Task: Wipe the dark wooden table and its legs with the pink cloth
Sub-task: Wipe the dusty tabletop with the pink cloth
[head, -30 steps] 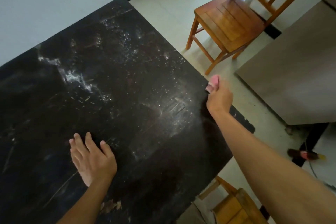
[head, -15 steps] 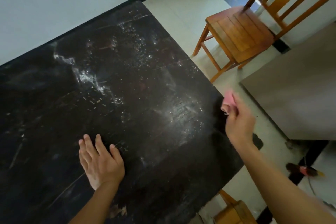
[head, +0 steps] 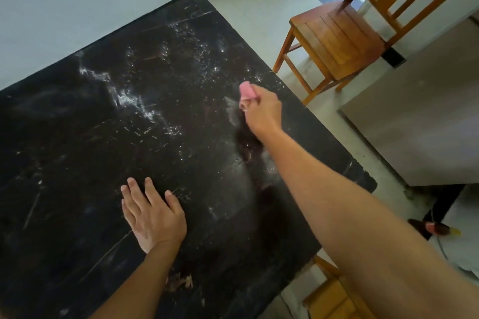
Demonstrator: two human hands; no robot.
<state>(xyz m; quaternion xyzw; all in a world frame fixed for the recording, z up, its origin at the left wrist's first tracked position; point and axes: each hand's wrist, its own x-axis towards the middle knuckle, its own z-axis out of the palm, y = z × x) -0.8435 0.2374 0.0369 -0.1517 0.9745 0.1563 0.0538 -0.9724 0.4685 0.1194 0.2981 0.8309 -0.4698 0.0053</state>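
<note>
— Soft, even daylight, brightest toward the upper right by the chair point(head: 337, 39); the dark bench point(head: 77, 150) gives a dull sheen.
— Right grip point(head: 264, 111) and pink cloth point(head: 245, 89) look slightly motion-blurred; straight edges bow near the borders.

The left hand point(head: 153, 215) lay flat on the bench point(head: 77, 150), toward its near edge. The right hand point(head: 261, 111) was over the bench by the right edge, gripping the cloth point(head: 246, 89) at its far side. A chair point(head: 337, 41) stood on the floor point(head: 259, 8) beyond the right edge, near the far right corner.
</note>
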